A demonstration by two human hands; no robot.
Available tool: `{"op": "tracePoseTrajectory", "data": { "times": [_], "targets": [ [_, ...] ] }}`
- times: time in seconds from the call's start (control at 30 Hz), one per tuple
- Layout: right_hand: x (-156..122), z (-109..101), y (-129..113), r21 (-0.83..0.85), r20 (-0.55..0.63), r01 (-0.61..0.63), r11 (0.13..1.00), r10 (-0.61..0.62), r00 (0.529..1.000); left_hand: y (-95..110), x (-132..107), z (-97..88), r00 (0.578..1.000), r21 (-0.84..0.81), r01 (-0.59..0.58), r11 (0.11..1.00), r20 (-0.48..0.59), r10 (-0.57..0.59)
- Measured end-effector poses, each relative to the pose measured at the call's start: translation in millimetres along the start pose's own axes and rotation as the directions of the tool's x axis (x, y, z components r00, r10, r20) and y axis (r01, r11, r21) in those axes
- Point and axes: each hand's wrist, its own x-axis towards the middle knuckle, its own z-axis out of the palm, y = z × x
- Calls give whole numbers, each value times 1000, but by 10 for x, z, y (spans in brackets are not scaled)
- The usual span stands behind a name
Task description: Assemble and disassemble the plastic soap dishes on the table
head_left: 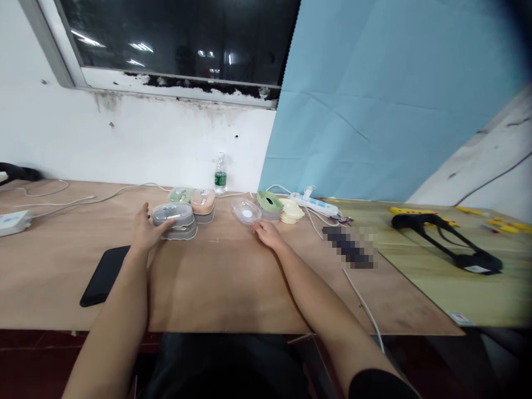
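Observation:
My left hand (145, 227) is at the left end of a grey oval lidded box (172, 213), which sits on another grey box (183, 233). Its thumb lies against the front of the upper box, while the other fingers are spread and point upward, apart from the box. A green-lidded box (180, 194) and a pink-lidded box (203, 202) stand close behind. My right hand (268, 234) pinches the near edge of a clear plastic lid (246, 213). Beyond that lid are a green-topped box (269, 201) and a cream-coloured container (291, 211).
A black phone (105, 276) lies near my left forearm. At the wall stand a water bottle (220, 176) and a white power strip (318, 205) with cables. Black headgear straps (449, 244) and yellow pieces (505, 225) lie on the right of the wooden table (220, 293).

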Motion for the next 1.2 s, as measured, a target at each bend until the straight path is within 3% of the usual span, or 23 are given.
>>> {"op": "tracePoseTrajectory", "data": {
  "times": [0.13, 0.23, 0.3, 0.37, 0.43, 0.5, 0.6, 0.67, 0.83, 1.07, 1.2],
  "targets": [
    [-4, 0, 1, 5, 10, 14, 1000, -14, 1000, 175, -70, 25, 962, 23, -108, 994, -249, 111],
    [-6, 1, 2, 7, 21, 17, 1000, -17, 1000, 521, -189, 97, 911, 75, -227, 971, -335, 239],
    [-6, 4, 1, 11, 19, 22, 1000, -22, 1000, 822, -310, 224, 908, 87, -330, 940, -241, 341],
    [-8, 5, -6, 15, 15, 37, 999, -38, 999, 1104, -455, 425, 898, 53, -434, 899, -53, 437],
    [-12, 1, -20, 18, 1, 71, 997, -71, 997, 1303, -610, 671, 848, -4, -513, 859, 155, 507],
    [-19, -7, -41, 12, -35, 104, 994, -104, 994, 1389, -754, 912, 813, 14, -526, 850, 302, 498],
    [-32, -22, -71, -4, -147, 90, 996, -90, 985, 1342, -909, 1156, 782, 104, -522, 847, 454, 427],
    [-38, -30, -83, 13, -246, 62, 998, -57, 968, 1251, -953, 1210, 763, 146, -532, 834, 510, 397],
    [-37, -36, -75, 67, -352, 19, 998, 6, 936, 1040, -898, 1125, 767, 170, -450, 877, 577, 282],
    [-20, -14, -38, 76, -440, 24, 997, 11, 898, 975, -841, 1084, 709, 132, -483, 865, 639, 298],
    [6, -87, 49, 93, -558, 24, 995, 32, 830, 1003, -871, 1071, 653, 109, -531, 840, 684, 324]
  ]
}}
